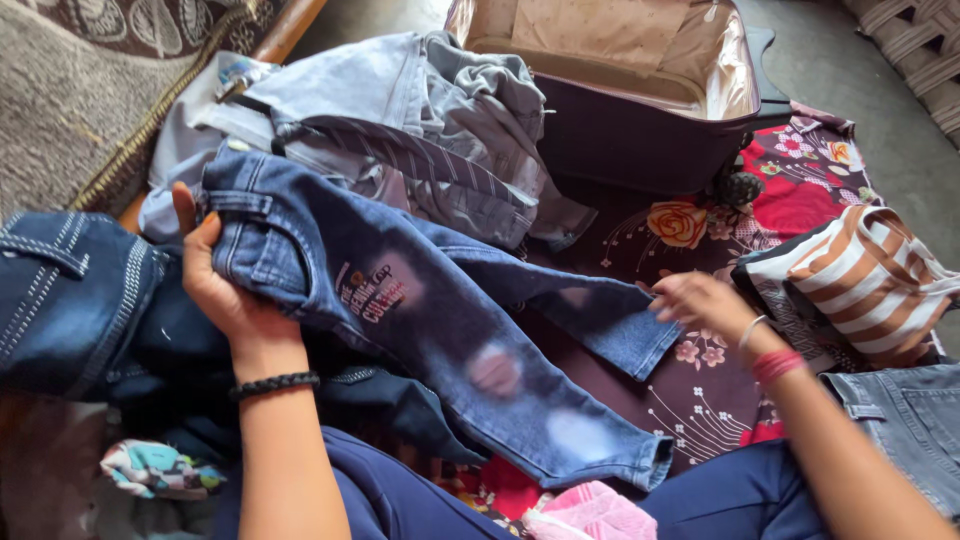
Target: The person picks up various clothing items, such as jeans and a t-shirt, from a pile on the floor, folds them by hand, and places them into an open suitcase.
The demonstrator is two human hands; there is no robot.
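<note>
Head view: left hand (225,290) grips the waistband of dark-blue faded-patch jeans (440,340); right hand (700,300) pinches one leg hem.

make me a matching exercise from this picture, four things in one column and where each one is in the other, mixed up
Things:
1. dark blue jeans
2. open suitcase
3. striped brown and white cloth
4. pink cloth

Places:
A. at the bottom edge, between the person's knees
B. at the top, behind the pile of pale denim
C. spread across the middle, waistband in the left hand
D. on the right, beyond the right hand

Pairs: 1-C, 2-B, 3-D, 4-A
</note>
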